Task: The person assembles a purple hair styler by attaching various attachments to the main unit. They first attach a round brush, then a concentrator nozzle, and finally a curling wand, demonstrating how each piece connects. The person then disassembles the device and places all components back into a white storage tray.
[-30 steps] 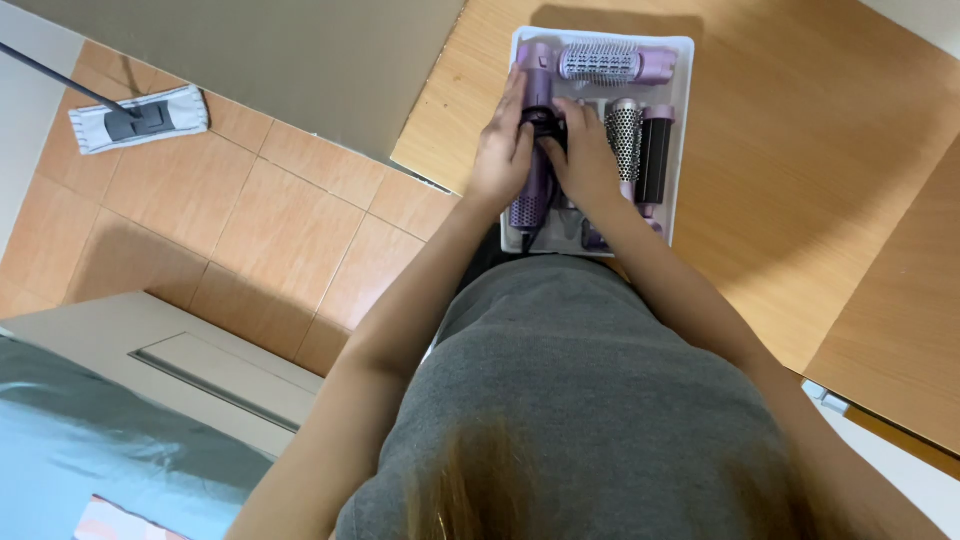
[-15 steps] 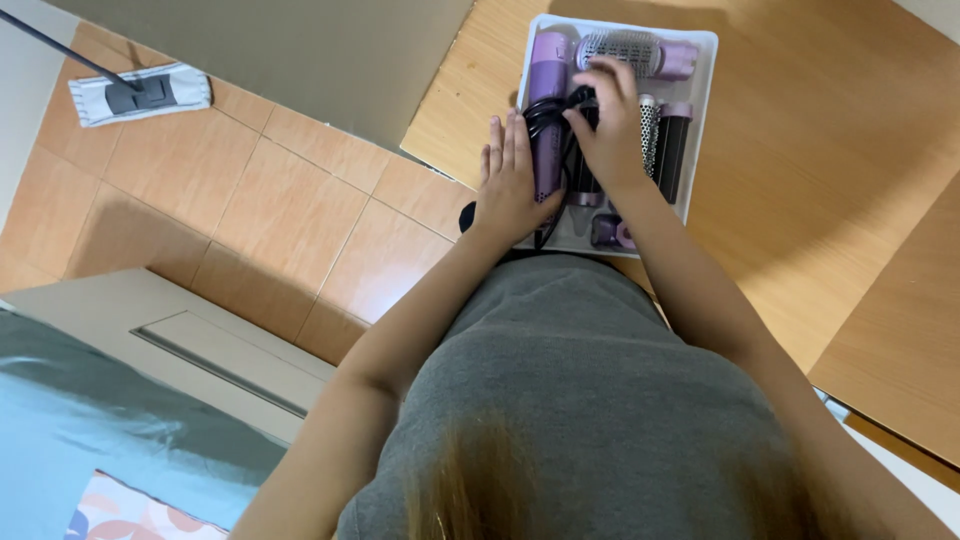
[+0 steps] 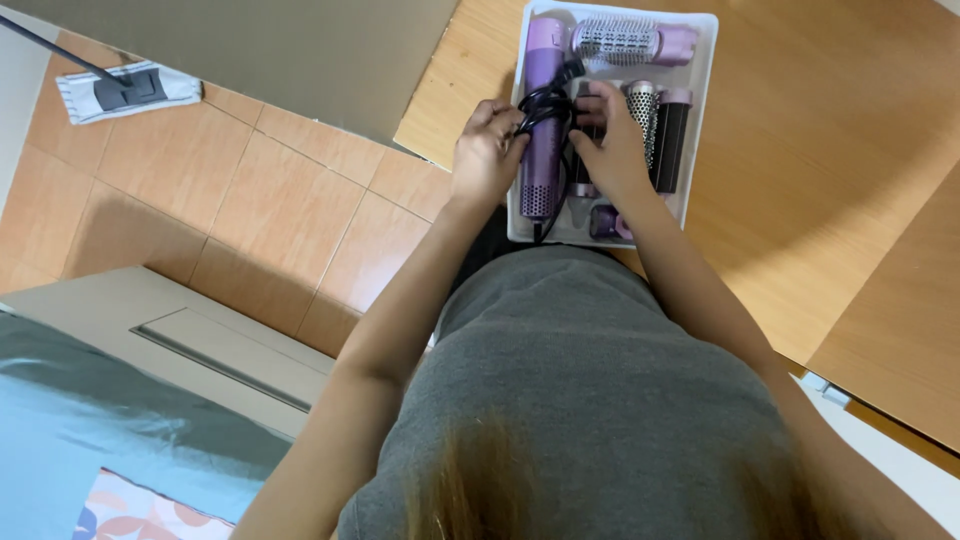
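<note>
Both hands, left hand [image 3: 487, 150] and right hand [image 3: 612, 150], pinched the limp, light black coiled cord [image 3: 545, 108] above the rigid purple plastic styler handle [image 3: 543, 120]; the bundle's middle seemed the surest hold.

Right hand [image 3: 612, 140] hides tray [image 3: 700, 120] middle (cord [image 3: 545, 105] end unseen).

Head camera looks steeply down, close above table [image 3: 850, 150].

Home room, terracotta tiled floor [image 3: 250, 210], flat mop [image 3: 125, 92], wooden table [image 3: 830, 170], bedding [image 3: 90, 440]
</note>
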